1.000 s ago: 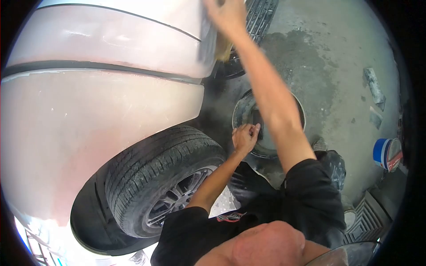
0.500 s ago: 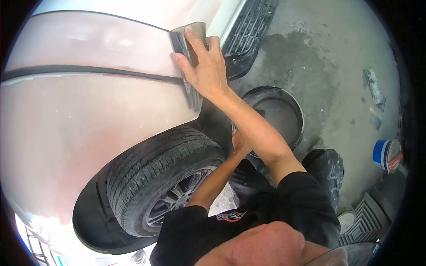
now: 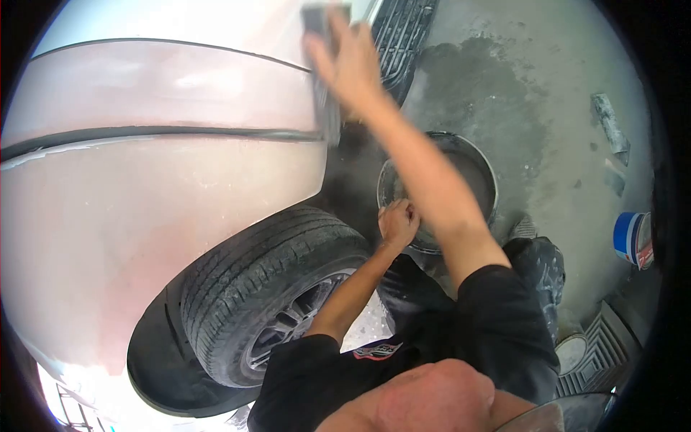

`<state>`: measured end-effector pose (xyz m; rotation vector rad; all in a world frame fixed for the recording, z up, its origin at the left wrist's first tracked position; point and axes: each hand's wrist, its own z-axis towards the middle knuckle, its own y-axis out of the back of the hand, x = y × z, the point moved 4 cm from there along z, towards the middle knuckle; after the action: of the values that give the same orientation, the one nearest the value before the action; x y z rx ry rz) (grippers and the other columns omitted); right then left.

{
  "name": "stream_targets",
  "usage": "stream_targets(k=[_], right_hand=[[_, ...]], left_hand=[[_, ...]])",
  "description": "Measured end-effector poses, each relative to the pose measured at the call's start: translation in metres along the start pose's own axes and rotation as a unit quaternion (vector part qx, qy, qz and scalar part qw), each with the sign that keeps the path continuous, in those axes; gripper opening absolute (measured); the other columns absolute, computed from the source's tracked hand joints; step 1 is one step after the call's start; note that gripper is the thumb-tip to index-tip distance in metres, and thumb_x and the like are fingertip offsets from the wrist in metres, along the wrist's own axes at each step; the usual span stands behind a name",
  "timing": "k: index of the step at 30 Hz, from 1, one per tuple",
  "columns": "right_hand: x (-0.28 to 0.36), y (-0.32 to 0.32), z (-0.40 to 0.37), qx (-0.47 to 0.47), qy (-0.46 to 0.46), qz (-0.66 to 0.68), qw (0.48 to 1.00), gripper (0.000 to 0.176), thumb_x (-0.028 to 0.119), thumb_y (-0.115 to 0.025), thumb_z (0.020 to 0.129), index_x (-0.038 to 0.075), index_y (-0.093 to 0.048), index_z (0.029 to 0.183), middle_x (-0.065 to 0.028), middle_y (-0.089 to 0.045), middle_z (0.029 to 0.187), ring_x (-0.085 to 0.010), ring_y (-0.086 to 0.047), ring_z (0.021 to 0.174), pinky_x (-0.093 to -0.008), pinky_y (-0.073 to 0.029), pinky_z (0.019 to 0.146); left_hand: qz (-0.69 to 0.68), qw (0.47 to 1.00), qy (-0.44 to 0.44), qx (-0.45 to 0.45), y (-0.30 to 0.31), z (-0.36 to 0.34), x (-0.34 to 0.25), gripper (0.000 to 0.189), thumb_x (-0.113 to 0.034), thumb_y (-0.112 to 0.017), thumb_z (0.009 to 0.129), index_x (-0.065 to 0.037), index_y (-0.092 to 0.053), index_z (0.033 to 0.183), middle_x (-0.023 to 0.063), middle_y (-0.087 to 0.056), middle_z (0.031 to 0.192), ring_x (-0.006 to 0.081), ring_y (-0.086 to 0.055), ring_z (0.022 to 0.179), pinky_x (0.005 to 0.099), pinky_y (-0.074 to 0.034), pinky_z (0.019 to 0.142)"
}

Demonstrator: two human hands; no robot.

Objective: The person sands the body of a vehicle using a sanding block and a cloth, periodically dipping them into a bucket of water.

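My right hand (image 3: pixel 350 65) grips a long dark sanding block (image 3: pixel 326 108), blurred by motion, with the fingers on its back. The block lies along the right-hand edge of the car body panel (image 3: pixel 180 86), which has whitish and pinkish sanded patches. My left hand (image 3: pixel 399 223) hangs over the near rim of a round black basin (image 3: pixel 492 173) on the floor. Its fingers are curled closed, and whatever they may hold is hidden. My right forearm covers part of the basin.
A car wheel (image 3: pixel 266 281) sits below the panel, left of my arms. Beyond the block is a black grille (image 3: pixel 407 39). On the wet-patched concrete floor (image 3: pixel 518 86) lie a scrap strip (image 3: pixel 610 126) and a blue and white tin (image 3: pixel 630 239).
My right hand has moved the sanding block up and slightly right along the panel edge. My left hand has come further into sight at the basin rim. The view has shifted slightly.
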<state>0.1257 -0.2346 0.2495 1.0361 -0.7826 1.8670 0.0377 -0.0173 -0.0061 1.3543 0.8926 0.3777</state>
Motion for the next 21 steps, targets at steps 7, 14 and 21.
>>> stream_targets(k=[7, 14, 21], right_hand=[[0.012, -0.013, -0.009, -0.032, 0.010, -0.023, 0.999, 0.060, 0.039, -0.064, 0.095, 0.010, -0.047, 0.145, -0.0316, -0.049, 0.114, -0.0511, -0.056, 0.105, -0.0566, -0.050, 0.089], [-0.005, -0.003, 0.080, -0.034, -0.089, -0.054, 0.994, 0.060, 0.032, -0.049, 0.104, 0.003, -0.036, 0.155, -0.0396, -0.047, 0.135, -0.0475, -0.058, 0.118, -0.0546, -0.052, 0.095], [0.023, -0.021, 0.017, -0.047, -0.042, -0.051, 0.997, 0.057, 0.027, -0.046, 0.105, 0.004, -0.033, 0.156, -0.0310, -0.049, 0.114, -0.0424, -0.056, 0.100, -0.0553, -0.048, 0.089]], left_hand=[[0.010, 0.994, -0.059, -0.093, -0.006, -0.002, 0.002, 0.025, -0.034, -0.065, 0.088, -0.010, -0.072, 0.093, 0.0076, -0.071, 0.092, 0.0281, -0.066, 0.095, 0.0441, -0.044, 0.085], [-0.025, 0.999, 0.036, -0.010, 0.010, 0.001, -0.013, 0.027, -0.035, -0.064, 0.093, -0.010, -0.071, 0.090, 0.0060, -0.069, 0.086, 0.0272, -0.066, 0.086, 0.0437, -0.043, 0.081], [-0.015, 0.994, -0.045, -0.101, 0.003, -0.004, -0.005, 0.039, -0.041, -0.059, 0.101, -0.009, -0.071, 0.083, 0.0057, -0.066, 0.077, 0.0275, -0.065, 0.079, 0.0431, -0.043, 0.077]])
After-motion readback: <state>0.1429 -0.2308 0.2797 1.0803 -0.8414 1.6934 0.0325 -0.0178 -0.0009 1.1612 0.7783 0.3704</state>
